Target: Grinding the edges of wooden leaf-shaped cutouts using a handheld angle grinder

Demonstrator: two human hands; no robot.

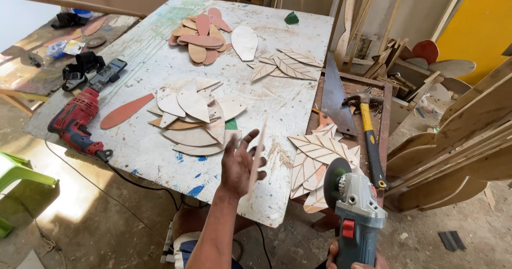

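Head view: a person is standing over a paint-spattered work table [160, 157] in a wood shop, the right hand [352, 259] at five o'clock wrapping closed around the body of a grey-blue angle grinder [356, 215], only its fingertips showing at the frame's bottom edge, so the disc is pointing up and away from the body. The left hand [241, 165], just left of centre, is holding a thin leaf-shaped wood piece [257, 154] edge-on between thumb and fingers, the other fingers spreading loosely, apparently to present its narrow edge toward the disc. Just beyond the grinder, carved leaf cutouts [320, 154] are lying stacked at the table's right edge, overhanging toward a side bench where a yellow-handled hammer [367, 125] and a handsaw [336, 95] are resting at two o'clock. At centre, a heap of plain leaf blanks [194, 119] is crowding the table, with a red power drill [74, 120] and its cord lying at nine o'clock. Farther off, reddish oval pieces [200, 37] are piling at twelve o'clock beside more veined leaves [285, 65]. Curved wooden boards [453, 157] are leaning at three o'clock, hemming in the right side.
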